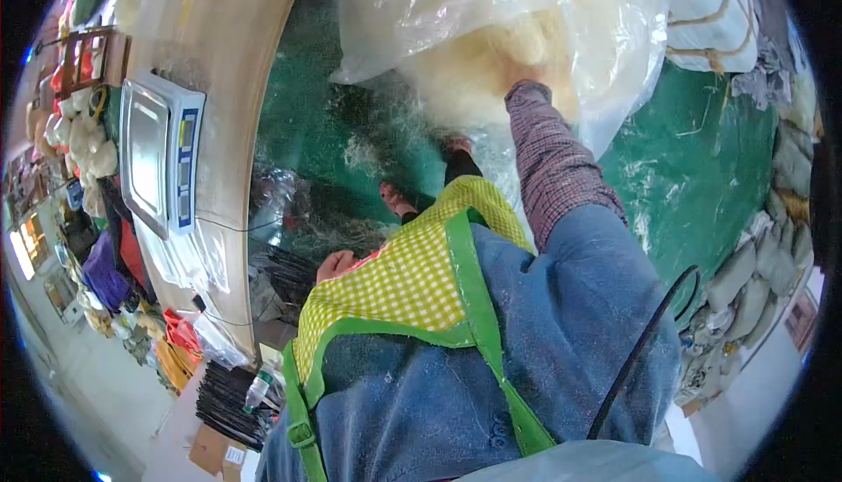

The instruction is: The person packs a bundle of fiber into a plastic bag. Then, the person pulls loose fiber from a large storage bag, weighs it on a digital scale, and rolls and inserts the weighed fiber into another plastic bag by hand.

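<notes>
A large clear plastic bag point(386, 8) at the top holds pale, cream-coloured fibrous material point(447, 65). My right arm, in a checked sleeve, reaches into the bag, and my right hand point(531, 70) is sunk against the material, its fingers hidden. Beside the yellow-green checked apron point(395, 285), at its left edge, my left hand point(335, 265) shows only in part, with its fingers bent; what it holds, if anything, is hidden.
A digital scale point(149, 157) lies on the long table point(232, 70) at the left. White roped sacks point(710, 13) stand at the upper right, and grey sacks point(745, 285) are piled along the right. Black sheets point(228, 403) and a bottle point(258, 389) are at the lower left.
</notes>
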Demonstrator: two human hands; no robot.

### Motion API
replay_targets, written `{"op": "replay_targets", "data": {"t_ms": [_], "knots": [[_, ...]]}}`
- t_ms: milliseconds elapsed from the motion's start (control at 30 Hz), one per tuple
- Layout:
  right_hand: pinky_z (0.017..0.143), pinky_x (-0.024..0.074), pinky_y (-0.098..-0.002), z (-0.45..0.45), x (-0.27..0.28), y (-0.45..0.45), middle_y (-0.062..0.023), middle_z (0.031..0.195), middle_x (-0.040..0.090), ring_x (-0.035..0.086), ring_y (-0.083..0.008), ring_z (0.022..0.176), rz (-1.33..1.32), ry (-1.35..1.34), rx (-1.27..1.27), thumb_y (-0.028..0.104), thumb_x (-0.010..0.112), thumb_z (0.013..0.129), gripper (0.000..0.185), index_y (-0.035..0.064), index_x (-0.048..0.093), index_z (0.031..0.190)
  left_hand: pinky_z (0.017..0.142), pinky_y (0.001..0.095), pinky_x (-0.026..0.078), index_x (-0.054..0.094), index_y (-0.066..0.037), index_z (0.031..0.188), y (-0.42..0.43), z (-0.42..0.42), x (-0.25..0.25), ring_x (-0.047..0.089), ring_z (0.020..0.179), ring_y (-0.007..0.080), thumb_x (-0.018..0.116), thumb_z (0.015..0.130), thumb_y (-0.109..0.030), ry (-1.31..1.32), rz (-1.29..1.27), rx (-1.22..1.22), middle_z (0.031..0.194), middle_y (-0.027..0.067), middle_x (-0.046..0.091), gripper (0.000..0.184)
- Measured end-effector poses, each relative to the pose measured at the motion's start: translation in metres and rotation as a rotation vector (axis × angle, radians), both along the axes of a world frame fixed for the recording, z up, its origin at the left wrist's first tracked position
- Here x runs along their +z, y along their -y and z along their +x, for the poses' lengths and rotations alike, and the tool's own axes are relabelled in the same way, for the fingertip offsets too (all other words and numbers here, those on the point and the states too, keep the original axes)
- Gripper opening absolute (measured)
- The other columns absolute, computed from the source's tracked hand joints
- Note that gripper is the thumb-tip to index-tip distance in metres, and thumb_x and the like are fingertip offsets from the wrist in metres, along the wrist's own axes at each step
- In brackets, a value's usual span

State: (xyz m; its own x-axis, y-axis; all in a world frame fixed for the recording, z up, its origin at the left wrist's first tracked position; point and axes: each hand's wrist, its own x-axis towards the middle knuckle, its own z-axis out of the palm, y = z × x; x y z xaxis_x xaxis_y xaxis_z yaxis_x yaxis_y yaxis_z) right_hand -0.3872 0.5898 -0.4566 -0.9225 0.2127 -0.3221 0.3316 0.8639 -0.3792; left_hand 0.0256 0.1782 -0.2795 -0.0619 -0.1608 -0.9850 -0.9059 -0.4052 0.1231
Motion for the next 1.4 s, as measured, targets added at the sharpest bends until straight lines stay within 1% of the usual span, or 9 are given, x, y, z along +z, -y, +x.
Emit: {"op": "replay_targets", "data": {"t_ms": [200, 400, 733, 900, 1033, 1100, 1267, 1333, 1400], "knots": [[0.082, 0.0419, -0.0399, 0.008, 0.067, -0.042, -0.0228, 0.09, 0.06, 0.058, -0.0286, 0.088, -0.104, 0.04, 0.519, 0.044, 0.062, 0.071, 0.056, 0.0011, 0.054, 0.107, 0.057, 0.0242, 0.047, 0.055, -0.002, 0.099, -0.052, -0.106, 0.026, 0.056, 0.062, 0.0109, 0.058, 0.084, -0.024, -0.426, -0.121, -0.4, 0.081, 0.0051, 0.061, 0.027], [0.055, 0.0448, -0.0375, 0.047, 0.217, -0.014, -0.0233, 0.077, 0.059, 0.058, -0.0328, 0.068, -0.348, -0.045, -0.22, 0.029, 0.069, 0.068, 0.042, -0.0075, 0.055, 0.082, 0.078, 0.0325, 0.046, 0.036, -0.004, 0.123, -0.109, -0.23, 0.034, 0.052, 0.097, 0.0189, 0.06, 0.082, -0.027, -0.781, 0.087, -0.581, 0.112, 0.0136, 0.05, 0.053], [0.071, 0.0462, -0.0395, 0.133, 0.271, 0.072, -0.0222, 0.089, 0.056, 0.055, -0.0365, 0.081, -0.258, -0.461, 0.464, 0.011, 0.059, 0.072, 0.03, -0.0056, 0.052, 0.096, 0.082, 0.034, 0.044, 0.044, -0.002, 0.122, -0.222, -0.392, 0.01, 0.053, 0.097, 0.021, 0.061, 0.08, -0.029, -0.71, 0.893, -0.161, 0.111, 0.0142, 0.055, 0.052], [0.074, 0.0479, -0.0302, 0.11, 0.243, 0.002, -0.019, 0.112, 0.047, 0.054, -0.0276, 0.091, -0.83, -0.45, 0.039, 0.004, 0.058, 0.074, 0.039, -0.0013, 0.047, 0.111, 0.081, 0.0302, 0.045, 0.055, 0.0, 0.11, -0.231, -0.425, 0.016, 0.056, 0.09, 0.0171, 0.055, 0.083, -0.023, -0.959, 0.414, -0.673, 0.103, 0.0097, 0.06, 0.035], [0.085, 0.043, -0.041, 0.037, 0.169, -0.028, -0.0177, 0.124, 0.043, 0.046, -0.031, 0.11, 0.086, -0.714, 0.485, 0.017, 0.058, 0.077, 0.042, 0.0006, 0.048, 0.114, 0.075, 0.0293, 0.048, 0.057, 0.001, 0.105, -0.223, -0.429, 0.016, 0.057, 0.088, 0.0161, 0.054, 0.083, -0.011, -1.006, 0.126, -0.921, 0.098, 0.0067, 0.061, 0.025], [0.09, 0.0388, -0.0436, -0.005, 0.206, -0.021, -0.0164, 0.122, 0.048, 0.047, -0.0319, 0.11, 0.442, -0.144, 0.734, 0.023, 0.056, 0.078, 0.041, -0.0005, 0.052, 0.111, 0.072, 0.0273, 0.049, 0.06, 0.002, 0.099, -0.214, -0.431, 0.007, 0.058, 0.086, 0.0143, 0.054, 0.081, -0.007, -1.182, -0.226, -1.298, 0.095, 0.0059, 0.062, 0.021], [0.09, 0.0399, -0.0394, -0.065, 0.152, -0.018, -0.0165, 0.112, 0.056, 0.051, -0.0298, 0.105, -0.223, 0.048, 0.478, 0.026, 0.052, 0.08, 0.037, -0.0006, 0.057, 0.105, 0.085, 0.0321, 0.041, 0.056, -0.015, 0.112, -0.153, -0.412, 0.027, 0.056, 0.096, 0.0234, 0.046, 0.079, -0.006, -1.33, -0.16, -1.351, 0.112, 0.0063, 0.058, 0.036], [0.089, 0.0401, -0.039, -0.073, 0.153, -0.028, -0.0168, 0.111, 0.056, 0.052, -0.0301, 0.104, -0.171, 0.075, 0.517, 0.026, 0.053, 0.08, 0.037, -0.0003, 0.057, 0.106, 0.086, 0.0346, 0.041, 0.057, -0.011, 0.11, -0.141, -0.396, 0.085, 0.056, 0.096, 0.0229, 0.048, 0.077, -0.006, -1.601, -0.85, -1.975, 0.109, 0.0078, 0.059, 0.035], [0.089, 0.0404, -0.0386, -0.077, 0.153, -0.055, -0.0172, 0.111, 0.056, 0.052, -0.0304, 0.103, -0.116, 0.106, 0.561, 0.025, 0.053, 0.079, 0.037, 0.0, 0.057, 0.106, 0.086, 0.0378, 0.042, 0.056, -0.006, 0.108, -0.146, -0.379, 0.122, 0.057, 0.096, 0.0246, 0.054, 0.072, -0.008, -1.544, -0.406, -1.271, 0.106, 0.01, 0.06, 0.036]]}}
